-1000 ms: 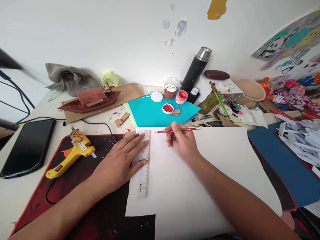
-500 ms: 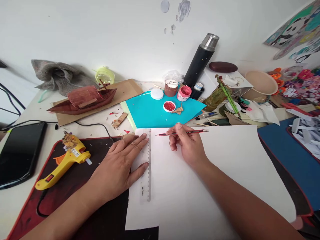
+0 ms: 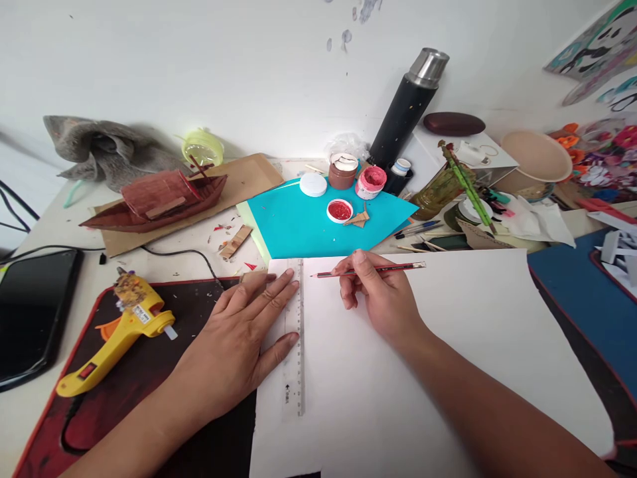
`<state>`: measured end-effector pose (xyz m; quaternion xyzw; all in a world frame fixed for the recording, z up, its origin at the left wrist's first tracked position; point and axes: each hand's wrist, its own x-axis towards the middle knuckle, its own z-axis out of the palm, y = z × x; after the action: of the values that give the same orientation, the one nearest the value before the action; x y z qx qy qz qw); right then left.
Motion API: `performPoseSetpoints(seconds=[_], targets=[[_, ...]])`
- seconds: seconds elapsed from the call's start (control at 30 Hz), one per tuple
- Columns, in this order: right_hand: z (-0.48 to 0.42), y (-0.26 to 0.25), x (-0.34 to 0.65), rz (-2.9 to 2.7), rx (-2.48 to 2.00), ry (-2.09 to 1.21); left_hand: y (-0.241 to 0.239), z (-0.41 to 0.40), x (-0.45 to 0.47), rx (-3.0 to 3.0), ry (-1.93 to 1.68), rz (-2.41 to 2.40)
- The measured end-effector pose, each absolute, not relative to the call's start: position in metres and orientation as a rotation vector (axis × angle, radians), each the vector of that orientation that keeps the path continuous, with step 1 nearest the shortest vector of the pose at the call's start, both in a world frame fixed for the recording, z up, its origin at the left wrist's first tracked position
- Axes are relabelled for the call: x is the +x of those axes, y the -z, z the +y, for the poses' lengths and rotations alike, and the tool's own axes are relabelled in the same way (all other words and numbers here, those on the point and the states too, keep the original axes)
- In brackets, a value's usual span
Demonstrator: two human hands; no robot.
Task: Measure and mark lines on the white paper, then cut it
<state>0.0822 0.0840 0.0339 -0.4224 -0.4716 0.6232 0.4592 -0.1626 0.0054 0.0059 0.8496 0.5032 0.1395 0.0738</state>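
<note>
My left hand (image 3: 251, 325) lies flat with its fingers spread, pressing a clear plastic ruler (image 3: 300, 378) onto a large sheet of white paper (image 3: 358, 398). The ruler runs lengthwise near the paper's left edge, its upper part partly under my fingertips. My right hand (image 3: 383, 295) pinches a red-and-black pencil (image 3: 398, 267) between thumb and fingers. The pencil is held nearly level, its tip pointing left, just right of the ruler's upper end. Whether the tip touches the paper I cannot tell.
A yellow glue gun (image 3: 119, 338) and a black phone (image 3: 34, 312) lie at left. Behind are a red model boat (image 3: 159, 199), blue-green paper (image 3: 288, 226) with a paint jar (image 3: 371, 182), and a black thermos (image 3: 408, 106). A beige bowl (image 3: 537, 156) stands at right.
The camera view has shifted slightly, so the scene appears a little lower and more spread out. Both hands keep their places on the ruler and pencil.
</note>
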Motion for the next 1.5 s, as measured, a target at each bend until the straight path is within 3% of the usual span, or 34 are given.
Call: performPoseSetpoints(seconds=[1.5], targets=[[0.0827,-0.0346,0.0839,-1.208,-1.063,-1.545,-0.0056,0.0056,-0.1635,2.572,-0.387,1.503]])
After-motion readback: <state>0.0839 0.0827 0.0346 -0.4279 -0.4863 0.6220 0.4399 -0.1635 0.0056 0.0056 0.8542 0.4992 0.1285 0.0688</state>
